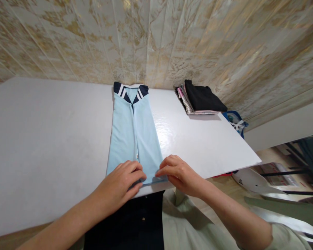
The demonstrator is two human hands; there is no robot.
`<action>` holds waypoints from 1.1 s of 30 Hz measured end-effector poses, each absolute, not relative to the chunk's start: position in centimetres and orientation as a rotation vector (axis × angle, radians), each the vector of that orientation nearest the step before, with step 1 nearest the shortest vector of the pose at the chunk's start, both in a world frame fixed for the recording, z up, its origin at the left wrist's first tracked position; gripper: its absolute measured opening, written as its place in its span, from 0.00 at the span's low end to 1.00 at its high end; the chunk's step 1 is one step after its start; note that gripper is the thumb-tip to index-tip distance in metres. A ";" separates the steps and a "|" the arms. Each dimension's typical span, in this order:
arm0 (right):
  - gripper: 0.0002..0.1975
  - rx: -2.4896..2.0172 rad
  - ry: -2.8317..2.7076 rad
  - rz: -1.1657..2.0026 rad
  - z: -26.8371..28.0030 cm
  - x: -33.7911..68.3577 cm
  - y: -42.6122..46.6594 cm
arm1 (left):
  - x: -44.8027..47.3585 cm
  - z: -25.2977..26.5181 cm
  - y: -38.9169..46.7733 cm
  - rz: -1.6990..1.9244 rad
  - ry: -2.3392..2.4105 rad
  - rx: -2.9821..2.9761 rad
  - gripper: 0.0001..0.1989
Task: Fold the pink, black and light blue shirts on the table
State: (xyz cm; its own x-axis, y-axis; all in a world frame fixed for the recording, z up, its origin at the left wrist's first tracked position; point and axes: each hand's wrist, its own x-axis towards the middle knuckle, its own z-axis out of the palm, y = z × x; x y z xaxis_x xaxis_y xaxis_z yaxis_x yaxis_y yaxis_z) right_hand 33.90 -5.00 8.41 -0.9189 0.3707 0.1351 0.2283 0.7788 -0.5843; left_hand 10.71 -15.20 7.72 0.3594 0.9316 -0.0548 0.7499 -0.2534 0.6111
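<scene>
A light blue sailor-collar shirt (125, 128) lies in a long folded strip on the white table, its collar pointing to the wall. The collar is navy with white stripes, and a seam or fold line runs down the middle. My left hand (127, 178) rests at the near hem with curled fingers closed on the cloth, left of the middle. At the near right corner, my right hand (176, 172) pinches the hem between thumb and fingers. My palms hide part of the bottom edge.
A stack of folded clothes (205, 99), black on top, sits at the back right of the white table (54, 139). A patterned wall (135, 45) borders the far edge. Beyond the right edge are a blue bag-like item (236, 121) and a white chair (258, 180).
</scene>
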 end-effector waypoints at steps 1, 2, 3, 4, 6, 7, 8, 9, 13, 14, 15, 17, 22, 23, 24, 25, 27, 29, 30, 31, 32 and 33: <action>0.19 -0.449 -2.749 0.871 8.4 33.8 -5.1 | 10.7 7.8 -15.3 0.425 1.453 2.077 0.10; 0.19 -0.432 -2.773 0.894 8.4 33.7 -5.2 | 10.6 7.9 -15.5 0.417 1.443 2.072 0.11; 0.18 -0.425 -2.795 0.916 8.4 33.7 -5.3 | 10.5 7.9 -15.7 0.418 1.426 2.062 0.12; 0.17 -0.428 -2.806 0.933 8.4 33.7 -5.3 | 10.4 8.0 -15.9 0.436 1.410 2.046 0.13; 0.17 -0.439 -2.784 0.944 8.4 33.7 -5.2 | 9.9 8.2 -16.3 0.509 1.421 2.009 0.15; 0.17 -0.442 -2.758 0.940 8.4 33.6 -5.2 | 9.5 8.1 -16.4 0.558 1.467 1.990 0.15; 0.18 -0.440 -2.728 0.933 8.4 33.5 -5.3 | 9.1 8.0 -16.5 0.609 1.544 1.974 0.15; 0.19 -0.428 -2.702 0.928 8.5 33.2 -5.3 | 8.7 7.9 -16.6 0.650 1.645 1.960 0.15; 0.22 -0.331 -2.685 0.898 8.8 31.2 -5.8 | 6.6 6.8 -17.0 0.717 2.123 1.815 0.13; 0.22 -0.311 -2.697 0.879 8.8 30.5 -5.9 | 6.2 6.6 -17.2 0.713 2.218 1.757 0.14; 0.22 -0.294 -2.717 0.855 8.7 29.9 -6.0 | 5.8 6.3 -17.3 0.706 2.288 1.698 0.15; 0.21 -0.250 -2.779 0.813 8.3 28.8 -6.1 | 5.2 6.0 -17.5 0.705 2.331 1.596 0.18; 0.20 -0.244 -2.847 0.777 6.9 27.8 -6.2 | 5.6 6.0 -17.1 0.861 2.155 1.440 0.27; 0.20 -0.255 -2.840 0.787 6.8 27.8 -6.3 | 5.8 6.1 -16.9 0.905 2.128 1.419 0.27; 0.20 -0.262 -2.835 0.800 6.9 27.8 -6.3 | 6.0 6.3 -16.8 0.951 2.108 1.395 0.27; 0.20 -0.267 -2.833 0.809 6.9 27.9 -6.3 | 6.0 6.6 -16.6 0.993 2.091 1.365 0.27; 0.19 -0.277 -2.834 0.811 7.2 27.9 -6.3 | 6.0 6.9 -16.5 1.049 2.070 1.297 0.26; 0.18 -0.286 -2.841 0.802 7.3 27.9 -6.4 | 5.8 7.1 -16.5 1.063 2.031 1.224 0.25; 0.18 -0.286 -2.841 0.796 7.2 27.8 -6.5 | 5.7 7.1 -16.6 1.063 1.996 1.187 0.25; 0.18 -0.288 -2.842 0.791 7.2 27.8 -6.6 | 5.6 7.0 -16.7 1.051 1.949 1.154 0.25; 0.18 -0.290 -2.843 0.788 7.1 27.8 -6.7 | 5.5 7.0 -16.8 1.023 1.894 1.124 0.25; 0.17 -0.292 -2.842 0.788 7.1 27.8 -6.8 | 5.5 7.0 -16.9 0.978 1.841 1.098 0.24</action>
State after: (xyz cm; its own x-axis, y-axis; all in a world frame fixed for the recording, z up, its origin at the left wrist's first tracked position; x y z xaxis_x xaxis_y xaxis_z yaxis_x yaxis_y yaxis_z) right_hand 27.80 -6.77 7.06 -0.9650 0.2345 0.1177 0.1404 0.8405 -0.5233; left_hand 5.52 -16.94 6.99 -0.3365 0.9150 -0.2224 0.3280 0.3353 0.8832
